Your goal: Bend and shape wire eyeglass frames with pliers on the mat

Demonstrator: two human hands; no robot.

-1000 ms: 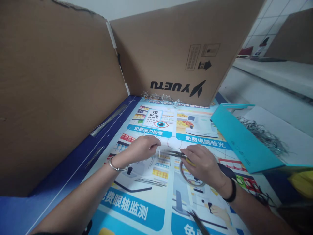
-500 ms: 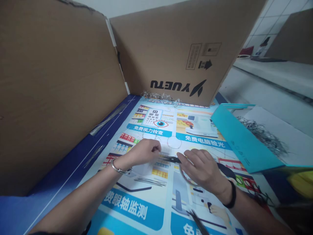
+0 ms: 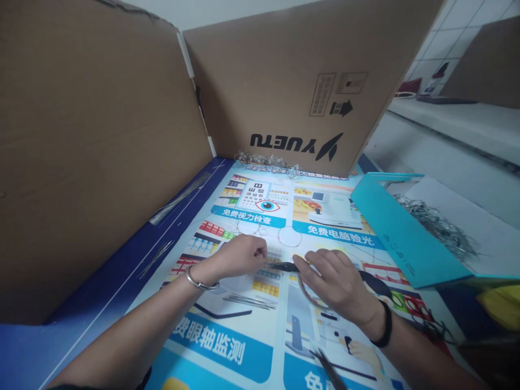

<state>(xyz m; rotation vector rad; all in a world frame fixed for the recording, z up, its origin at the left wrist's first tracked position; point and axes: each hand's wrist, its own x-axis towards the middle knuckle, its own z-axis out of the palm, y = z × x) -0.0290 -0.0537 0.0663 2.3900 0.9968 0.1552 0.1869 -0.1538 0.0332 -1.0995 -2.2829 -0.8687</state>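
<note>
One turquoise box, right, holds tangled wires. Your right hand grips pliers, handles covered, tips by your curled left hand; can't tell what it pinches. Near tool cut off.

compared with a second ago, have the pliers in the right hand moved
Yes, slightly: the pliers in the right hand have shifted toward the person, farther from the printed eye.

The pliers look metal, the bracelet smooth shiny metal, the cardboard panel matt.
</note>
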